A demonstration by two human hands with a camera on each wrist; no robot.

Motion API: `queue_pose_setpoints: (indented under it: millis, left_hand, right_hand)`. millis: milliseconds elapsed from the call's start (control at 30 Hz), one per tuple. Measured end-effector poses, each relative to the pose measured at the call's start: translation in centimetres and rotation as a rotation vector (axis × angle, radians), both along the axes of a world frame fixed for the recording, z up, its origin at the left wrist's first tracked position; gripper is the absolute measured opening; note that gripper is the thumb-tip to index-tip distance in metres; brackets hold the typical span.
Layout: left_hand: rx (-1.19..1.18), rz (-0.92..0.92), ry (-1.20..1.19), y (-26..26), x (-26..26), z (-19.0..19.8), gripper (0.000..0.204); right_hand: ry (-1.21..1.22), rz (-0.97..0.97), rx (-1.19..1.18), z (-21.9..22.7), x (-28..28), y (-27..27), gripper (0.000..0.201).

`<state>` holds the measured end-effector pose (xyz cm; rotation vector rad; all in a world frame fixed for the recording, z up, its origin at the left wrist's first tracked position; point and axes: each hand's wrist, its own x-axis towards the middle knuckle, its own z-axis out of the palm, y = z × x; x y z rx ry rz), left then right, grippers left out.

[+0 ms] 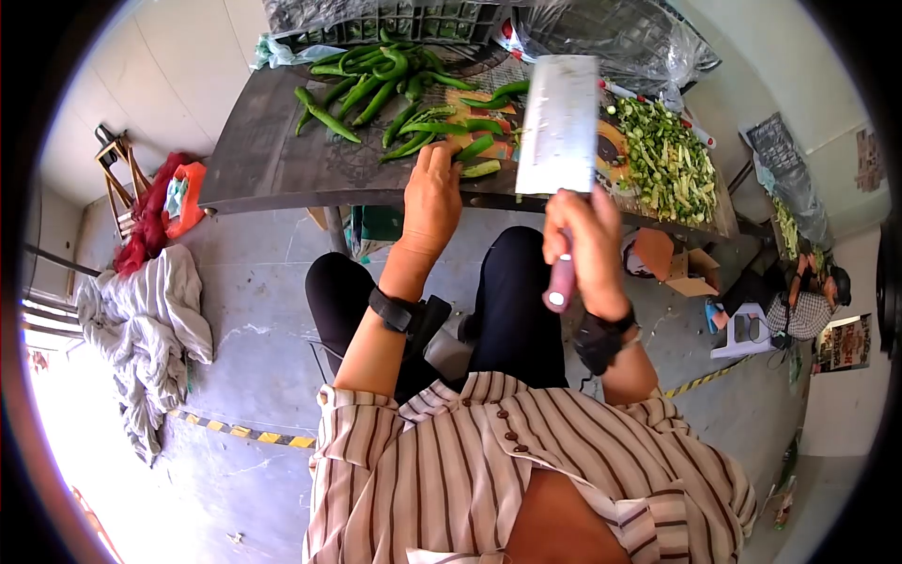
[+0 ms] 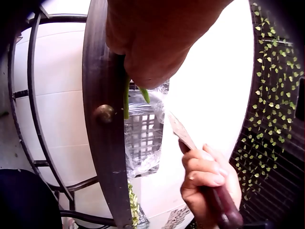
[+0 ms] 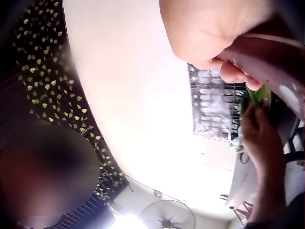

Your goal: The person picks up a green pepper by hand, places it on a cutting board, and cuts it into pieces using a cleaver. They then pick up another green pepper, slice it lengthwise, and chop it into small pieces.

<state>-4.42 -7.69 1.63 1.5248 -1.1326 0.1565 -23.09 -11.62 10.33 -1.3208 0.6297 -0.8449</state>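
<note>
My right hand grips a cleaver by its dark reddish handle. The broad blade is raised, overlapping the table's front edge in the head view. Left of it, my left hand holds green peppers at that edge, fingers bent over them. A cut pepper pokes out beside its fingertips, and a short pepper piece lies just below. In the left wrist view, green ends show under the knuckles. Whole long green peppers are heaped beyond the left hand.
Chopped green pepper is piled on the table's right side. Behind stand a black crate and clear plastic wrapping. The dark wooden table ends just before my knees. Another person sits far right.
</note>
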Motion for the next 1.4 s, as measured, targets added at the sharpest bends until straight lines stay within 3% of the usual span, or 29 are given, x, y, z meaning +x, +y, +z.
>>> queue_pose_setpoints:
  millis: [133,400,867,1067,1400]
  left_hand:
    - [0.0,0.008,0.001,-0.1,-0.1,-0.1,0.02]
    - [-0.026,0.005,0.013,0.0,-0.3,0.1,0.022]
    - [-0.015,-0.03,-0.053,0.1,-0.3,-0.3,0.024]
    - [-0.024,-0.024,-0.081,0.2,-0.3,-0.1,0.022]
    - [0.001,0.008,-0.01,0.1,-0.4,0.1,0.024]
  right_hand:
    - [-0.006,0.008,-0.064,-2.9,3.6,-0.9,0.012]
    - [0.011,0.003,-0.018,-3.4,6.1,-1.5,0.013]
    - [0.134,-0.009,-0.145,-4.4,5.6,-2.4,0.011]
    - [0.187,-0.16,-0.151,-4.1,4.4,-3.9,0.009]
    - [0.05,-0.1,-0.029,-2.1,3.3,-2.6,0.012]
